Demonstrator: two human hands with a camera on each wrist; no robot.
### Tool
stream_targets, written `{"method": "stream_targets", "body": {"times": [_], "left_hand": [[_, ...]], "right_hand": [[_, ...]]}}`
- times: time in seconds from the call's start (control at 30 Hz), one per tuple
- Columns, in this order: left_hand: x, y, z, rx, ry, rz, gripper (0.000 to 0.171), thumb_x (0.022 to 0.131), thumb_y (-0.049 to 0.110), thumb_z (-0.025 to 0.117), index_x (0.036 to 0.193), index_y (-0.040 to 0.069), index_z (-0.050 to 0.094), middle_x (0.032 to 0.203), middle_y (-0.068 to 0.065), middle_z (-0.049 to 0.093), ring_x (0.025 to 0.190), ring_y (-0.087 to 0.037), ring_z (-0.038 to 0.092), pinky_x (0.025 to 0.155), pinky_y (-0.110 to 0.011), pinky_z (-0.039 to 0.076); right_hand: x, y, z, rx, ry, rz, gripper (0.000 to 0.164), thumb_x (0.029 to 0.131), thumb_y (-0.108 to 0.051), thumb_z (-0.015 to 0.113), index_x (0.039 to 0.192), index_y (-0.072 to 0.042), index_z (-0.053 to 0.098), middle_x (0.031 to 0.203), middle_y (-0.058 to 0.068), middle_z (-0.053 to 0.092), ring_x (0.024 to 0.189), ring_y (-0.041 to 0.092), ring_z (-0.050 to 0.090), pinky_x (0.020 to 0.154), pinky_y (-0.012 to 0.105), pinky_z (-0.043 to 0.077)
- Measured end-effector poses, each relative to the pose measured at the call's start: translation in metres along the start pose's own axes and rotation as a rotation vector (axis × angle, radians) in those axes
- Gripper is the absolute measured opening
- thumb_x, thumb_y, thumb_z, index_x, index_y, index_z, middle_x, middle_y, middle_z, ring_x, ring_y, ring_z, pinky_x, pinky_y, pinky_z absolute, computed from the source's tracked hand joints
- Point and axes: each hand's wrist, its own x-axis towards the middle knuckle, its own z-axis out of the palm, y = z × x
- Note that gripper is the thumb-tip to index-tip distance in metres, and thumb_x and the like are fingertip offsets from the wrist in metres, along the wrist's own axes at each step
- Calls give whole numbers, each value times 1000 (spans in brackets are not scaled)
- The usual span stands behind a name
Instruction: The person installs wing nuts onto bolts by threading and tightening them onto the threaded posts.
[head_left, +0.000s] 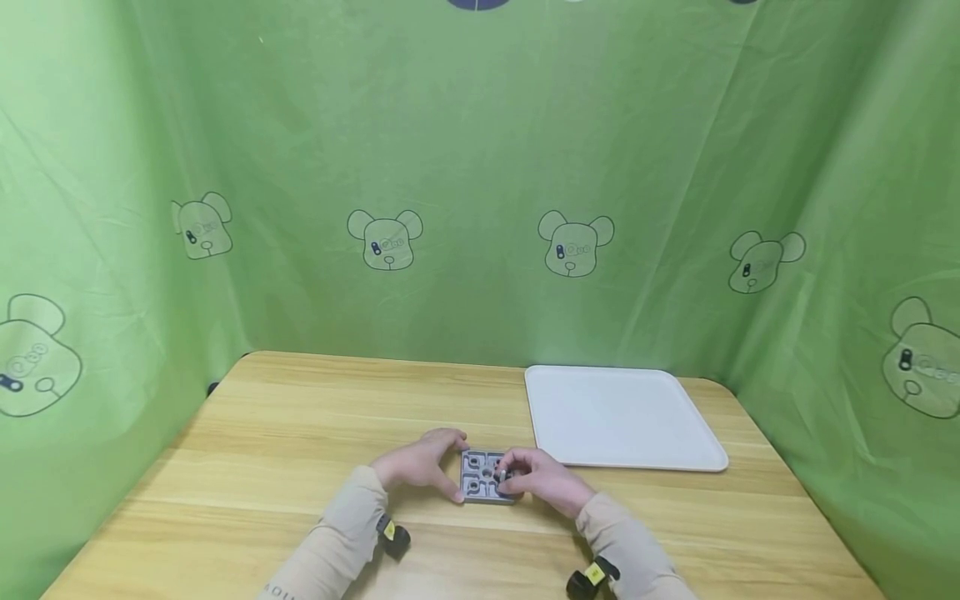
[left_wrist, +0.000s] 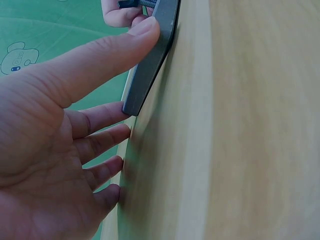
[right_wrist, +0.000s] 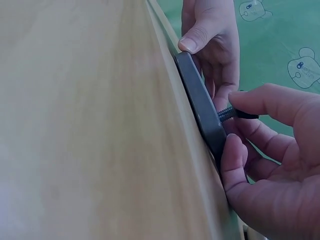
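A square grey metal plate [head_left: 486,498] with recesses and holes lies on the wooden table between both hands. My left hand [head_left: 422,461] holds it from the left side, thumb on the near edge and a fingertip at the far corner. In the left wrist view the thumb [left_wrist: 107,62] presses along the plate's dark side [left_wrist: 152,70], the other fingers spread below. Over the plate's right part, my right hand [head_left: 551,481] pinches a black-headed bolt [right_wrist: 227,114]. Its threaded shank stands out from the plate's upper face, and another fingertip of that hand touches the plate's edge.
A white rectangular tray [head_left: 618,417] lies at the back right of the wooden table [head_left: 315,400], behind my right hand. Green cloth [head_left: 480,308] printed with bear heads hangs around the back and sides. Black wrist cameras [head_left: 395,539] sit on both beige sleeves.
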Motion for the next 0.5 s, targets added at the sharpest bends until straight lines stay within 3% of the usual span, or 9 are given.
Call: {"method": "stream_targets", "body": {"times": [0.27, 0.5], "left_hand": [[0, 0, 0, 3, 4, 4, 81, 53, 37, 81, 122, 13, 48, 142, -3, 34, 133, -25, 27, 112, -47, 20], [0, -2, 1, 4, -1, 8, 79, 53, 39, 81, 121, 14, 48, 142, -4, 34, 133, -25, 26, 112, -47, 19]], "right_hand": [[1, 7, -4, 46, -50, -11, 36, 68, 0, 58, 104, 1, 50, 103, 13, 53, 88, 20, 52, 79, 30, 44], [1, 8, -7, 112, -97, -5, 34, 82, 1, 41, 113, 0, 53, 116, 18, 52, 98, 21, 54, 82, 32, 50]]}}
